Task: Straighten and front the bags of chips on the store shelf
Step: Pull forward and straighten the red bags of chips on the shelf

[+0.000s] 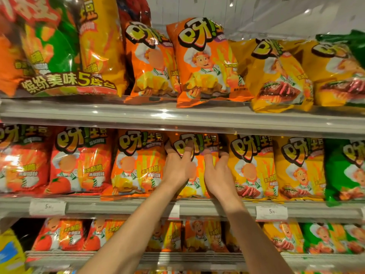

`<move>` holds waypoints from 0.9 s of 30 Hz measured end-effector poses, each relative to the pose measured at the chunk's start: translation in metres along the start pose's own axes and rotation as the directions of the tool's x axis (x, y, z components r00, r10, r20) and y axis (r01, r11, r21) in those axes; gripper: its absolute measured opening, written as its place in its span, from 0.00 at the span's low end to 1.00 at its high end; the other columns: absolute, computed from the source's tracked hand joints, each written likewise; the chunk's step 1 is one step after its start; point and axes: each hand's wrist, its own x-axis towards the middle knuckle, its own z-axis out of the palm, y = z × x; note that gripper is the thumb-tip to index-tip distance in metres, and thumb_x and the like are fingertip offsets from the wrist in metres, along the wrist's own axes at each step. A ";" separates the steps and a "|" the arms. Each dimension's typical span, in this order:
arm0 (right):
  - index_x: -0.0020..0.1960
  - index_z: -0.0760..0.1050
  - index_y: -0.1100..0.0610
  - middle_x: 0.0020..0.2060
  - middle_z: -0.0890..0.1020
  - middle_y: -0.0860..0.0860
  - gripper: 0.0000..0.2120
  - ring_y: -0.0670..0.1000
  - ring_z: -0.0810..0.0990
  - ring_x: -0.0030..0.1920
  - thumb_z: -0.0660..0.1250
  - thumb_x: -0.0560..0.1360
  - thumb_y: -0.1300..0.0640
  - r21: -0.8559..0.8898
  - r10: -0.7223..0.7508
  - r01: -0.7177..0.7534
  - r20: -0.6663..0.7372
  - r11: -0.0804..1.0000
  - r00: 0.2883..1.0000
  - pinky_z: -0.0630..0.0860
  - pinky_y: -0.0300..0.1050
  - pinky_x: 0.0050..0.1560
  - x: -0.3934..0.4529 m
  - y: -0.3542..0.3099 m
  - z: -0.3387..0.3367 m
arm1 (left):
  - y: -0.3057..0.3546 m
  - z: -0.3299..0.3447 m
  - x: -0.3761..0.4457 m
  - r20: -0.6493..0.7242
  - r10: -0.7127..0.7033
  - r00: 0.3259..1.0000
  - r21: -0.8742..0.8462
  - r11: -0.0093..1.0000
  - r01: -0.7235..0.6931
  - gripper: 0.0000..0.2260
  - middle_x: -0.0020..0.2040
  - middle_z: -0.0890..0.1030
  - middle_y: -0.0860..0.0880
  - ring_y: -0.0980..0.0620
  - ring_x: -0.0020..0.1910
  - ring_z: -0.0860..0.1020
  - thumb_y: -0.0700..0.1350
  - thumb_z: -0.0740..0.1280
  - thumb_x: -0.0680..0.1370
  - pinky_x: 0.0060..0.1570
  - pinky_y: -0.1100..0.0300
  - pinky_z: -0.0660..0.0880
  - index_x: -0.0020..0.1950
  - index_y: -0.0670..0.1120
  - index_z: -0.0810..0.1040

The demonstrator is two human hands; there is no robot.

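- Three shelves of chip bags fill the view; the middle shelf (118, 206) carries the row being worked, its front rail fitted with white price tags (47, 207).
- Along that row stand red tomato-flavour bags (79, 161) at the left, then orange ones, yellow steak-flavour bags (250, 167) to the right, and a green bag (343, 171) at the far right — all upright and facing out, some leaning a little.
- On the top shelf an orange bag (205, 62) tilts forward, its bottom edge hanging over the shelf lip; it looks the likeliest there to slide off if the shelf is jostled.
- The orange bag in hand (194, 149) stands in the middle of the row, between another orange bag (138, 165) and the yellow ones, its logo facing out.
- The left hand (177, 167) lies on the bag's left half, fingers spread, the tips curling onto the upper left edge.
- The right hand (216, 173) covers the right half, fingers spread and reaching to the top corner beside the yellow neighbour; whether they hook behind the bag I cannot tell.
- Risks, as I judge them: pulling from the top alone could tip the bag off the rail; squeezing hard could crush the chips; a sideways shift could knock the yellow neighbour askew.
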 end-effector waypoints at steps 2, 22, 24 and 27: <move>0.75 0.57 0.60 0.63 0.78 0.65 0.29 0.64 0.76 0.63 0.53 0.83 0.41 -0.003 -0.007 0.007 -0.015 1.000 1.000 0.66 0.48 0.51 0.000 0.002 0.000 | -0.007 0.004 -0.002 -0.026 0.039 0.999 -0.004 0.999 -0.039 0.41 0.62 0.79 0.38 0.39 0.59 0.79 0.66 0.58 0.78 0.59 0.45 0.76 0.80 0.43 0.47; 0.69 0.69 0.60 0.72 0.65 0.59 0.21 0.31 0.61 0.60 0.46 0.84 0.53 -0.250 -0.380 0.360 -0.036 0.899 0.924 0.64 0.40 0.61 0.010 0.024 0.011 | -0.020 0.003 -0.009 -0.018 0.235 0.972 0.123 0.965 -0.231 0.28 0.78 0.63 0.41 0.42 0.74 0.65 0.59 0.51 0.84 0.70 0.47 0.66 0.82 0.50 0.50; 0.65 0.71 0.61 0.73 0.64 0.62 0.19 0.53 0.64 0.69 0.46 0.83 0.58 -0.329 -0.426 0.400 -0.009 0.855 0.904 0.68 0.51 0.63 0.008 0.022 0.010 | -0.023 0.005 -0.012 -0.008 0.218 0.976 0.112 0.970 -0.215 0.29 0.79 0.60 0.43 0.44 0.76 0.63 0.60 0.52 0.84 0.72 0.49 0.63 0.82 0.54 0.47; 0.60 0.75 0.63 0.69 0.70 0.66 0.20 0.68 0.72 0.59 0.46 0.80 0.61 -0.380 -0.436 0.405 0.007 0.831 0.900 0.77 0.58 0.52 0.003 0.026 0.015 | -0.025 0.008 -0.012 -0.016 0.211 0.977 0.082 0.974 -0.209 0.29 0.79 0.60 0.43 0.43 0.76 0.63 0.61 0.53 0.83 0.72 0.47 0.63 0.82 0.57 0.46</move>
